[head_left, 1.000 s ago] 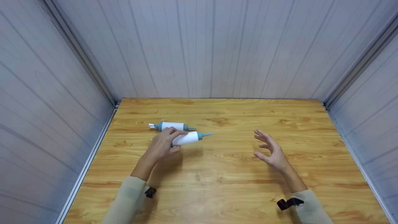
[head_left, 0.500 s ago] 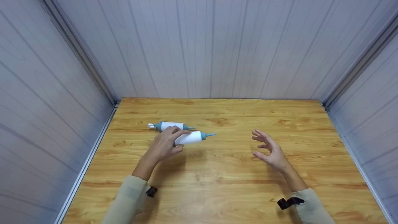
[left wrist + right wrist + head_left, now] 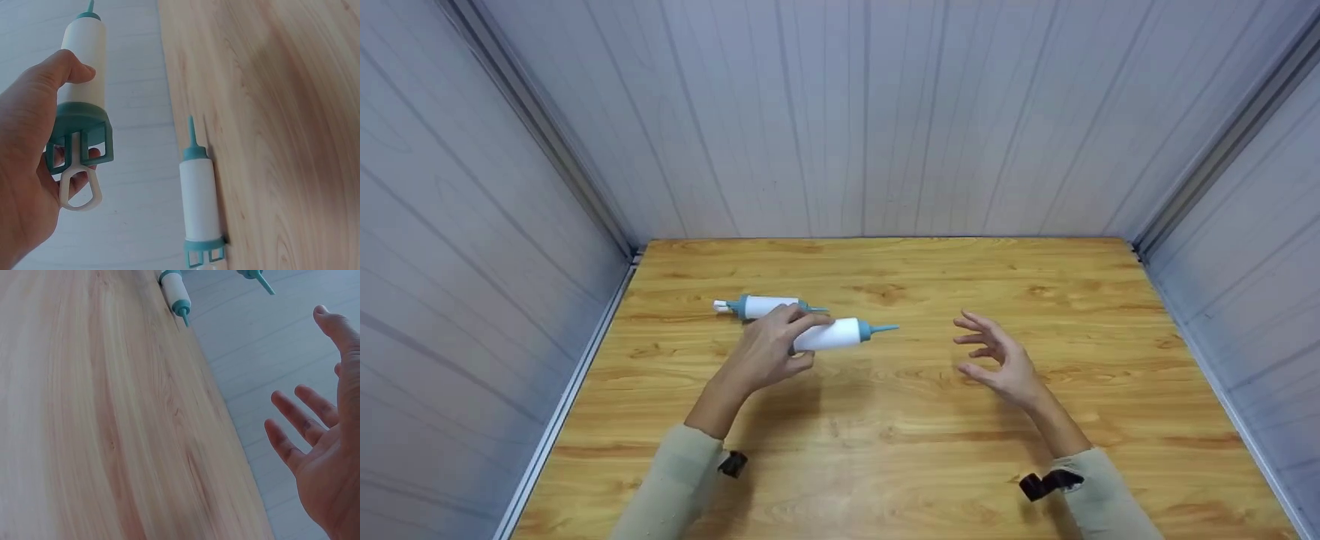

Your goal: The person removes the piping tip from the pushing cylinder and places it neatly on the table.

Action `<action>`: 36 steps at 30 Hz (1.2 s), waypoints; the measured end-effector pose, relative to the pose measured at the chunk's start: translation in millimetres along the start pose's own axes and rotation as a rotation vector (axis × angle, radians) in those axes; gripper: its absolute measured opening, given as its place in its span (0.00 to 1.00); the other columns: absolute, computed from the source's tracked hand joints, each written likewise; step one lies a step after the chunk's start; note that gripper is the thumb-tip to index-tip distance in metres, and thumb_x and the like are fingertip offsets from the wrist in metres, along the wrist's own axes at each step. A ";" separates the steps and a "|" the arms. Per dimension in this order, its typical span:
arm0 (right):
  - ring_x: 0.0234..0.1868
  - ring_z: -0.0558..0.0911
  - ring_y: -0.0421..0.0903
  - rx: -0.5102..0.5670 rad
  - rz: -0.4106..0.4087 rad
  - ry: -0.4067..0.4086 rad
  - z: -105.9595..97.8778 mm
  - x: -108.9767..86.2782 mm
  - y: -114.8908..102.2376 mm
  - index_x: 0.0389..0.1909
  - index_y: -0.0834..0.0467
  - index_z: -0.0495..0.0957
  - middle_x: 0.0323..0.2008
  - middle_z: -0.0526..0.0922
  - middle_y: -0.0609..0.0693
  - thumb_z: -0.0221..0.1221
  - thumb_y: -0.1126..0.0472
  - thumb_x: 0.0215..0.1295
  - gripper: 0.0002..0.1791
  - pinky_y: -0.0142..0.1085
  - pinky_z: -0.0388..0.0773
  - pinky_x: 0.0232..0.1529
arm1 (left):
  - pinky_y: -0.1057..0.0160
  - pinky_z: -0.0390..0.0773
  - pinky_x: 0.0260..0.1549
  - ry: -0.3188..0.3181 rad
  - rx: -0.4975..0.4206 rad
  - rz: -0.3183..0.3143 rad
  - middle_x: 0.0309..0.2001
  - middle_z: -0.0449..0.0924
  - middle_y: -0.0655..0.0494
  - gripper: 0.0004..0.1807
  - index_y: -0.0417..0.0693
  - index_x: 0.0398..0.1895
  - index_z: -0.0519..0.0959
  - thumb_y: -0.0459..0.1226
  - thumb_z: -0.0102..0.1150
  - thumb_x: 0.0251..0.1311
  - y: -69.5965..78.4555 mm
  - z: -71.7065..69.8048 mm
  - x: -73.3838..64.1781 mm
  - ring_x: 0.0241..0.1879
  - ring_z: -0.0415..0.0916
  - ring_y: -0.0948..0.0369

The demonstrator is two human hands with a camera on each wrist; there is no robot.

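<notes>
My left hand (image 3: pixel 765 349) grips a white syringe-like bottle (image 3: pixel 834 336) with a slim teal nozzle pointing right. In the left wrist view, the thumb lies across its white body (image 3: pixel 87 45), above a teal frame and a pale loop (image 3: pixel 80 188) at the rear end. The held bottle is raised over the table, its shadow falling below. A second bottle (image 3: pixel 765 305) of the same kind lies on its side just behind, partly covered by the left hand. My right hand (image 3: pixel 1005 367) hovers over the table's right half, fingers spread and slightly bent, holding nothing.
The wood-grain table (image 3: pixel 900 465) is enclosed by pale panelled walls (image 3: pixel 870 120) at the back and both sides. Black camera mounts (image 3: pixel 1039 486) sit at both sleeve cuffs.
My left hand has carried the held bottle a little to the right. My right hand has drifted slightly left. The second bottle stays lying on the table.
</notes>
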State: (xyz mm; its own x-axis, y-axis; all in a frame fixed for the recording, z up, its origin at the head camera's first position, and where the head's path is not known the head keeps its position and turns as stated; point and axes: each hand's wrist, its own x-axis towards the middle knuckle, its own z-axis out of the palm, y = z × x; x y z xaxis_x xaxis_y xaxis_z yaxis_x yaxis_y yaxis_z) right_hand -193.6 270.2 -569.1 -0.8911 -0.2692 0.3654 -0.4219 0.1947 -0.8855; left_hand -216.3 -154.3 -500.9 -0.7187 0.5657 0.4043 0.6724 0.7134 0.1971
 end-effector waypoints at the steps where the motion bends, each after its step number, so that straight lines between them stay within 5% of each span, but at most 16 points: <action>1: 0.68 0.88 0.51 0.003 -0.003 -0.005 1.7 1.0 -0.6 0.83 0.69 0.67 0.75 0.79 0.70 0.69 0.79 0.66 0.44 0.37 0.86 0.60 | 0.49 0.91 0.42 0.003 0.000 0.003 0.54 0.88 0.48 0.29 0.59 0.67 0.85 0.37 0.77 0.62 0.8 -0.2 0.1 0.47 0.86 0.52; 17: 0.60 0.90 0.51 0.034 -0.069 -0.041 14.4 11.8 -4.5 0.78 0.72 0.70 0.64 0.85 0.72 0.67 0.83 0.65 0.39 0.34 0.87 0.57 | 0.48 0.91 0.47 -0.006 -0.046 0.047 0.57 0.89 0.48 0.27 0.60 0.68 0.86 0.38 0.76 0.64 16.8 6.9 20.5 0.51 0.87 0.51; 31: 0.57 0.91 0.42 0.090 -0.100 -0.098 30.7 21.3 -14.7 0.73 0.78 0.70 0.60 0.87 0.60 0.65 0.81 0.69 0.32 0.31 0.87 0.55 | 0.51 0.90 0.44 -0.027 -0.071 0.099 0.56 0.88 0.49 0.30 0.63 0.70 0.85 0.38 0.76 0.64 28.8 10.6 24.0 0.49 0.87 0.52; 36: 0.55 0.91 0.42 0.095 -0.098 -0.132 36.9 21.1 -21.9 0.71 0.79 0.70 0.60 0.88 0.63 0.65 0.83 0.68 0.31 0.30 0.87 0.54 | 0.51 0.90 0.47 -0.063 -0.086 0.107 0.56 0.87 0.49 0.30 0.63 0.71 0.84 0.39 0.77 0.64 35.1 12.3 24.6 0.50 0.87 0.52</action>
State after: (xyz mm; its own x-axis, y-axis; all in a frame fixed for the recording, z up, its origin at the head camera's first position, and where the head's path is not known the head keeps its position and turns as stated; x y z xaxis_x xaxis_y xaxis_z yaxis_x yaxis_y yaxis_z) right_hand -197.0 225.5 -552.6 -0.8144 -0.4048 0.4159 -0.4823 0.0735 -0.8729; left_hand -212.5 -110.2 -495.1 -0.6497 0.6634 0.3713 0.7567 0.6109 0.2326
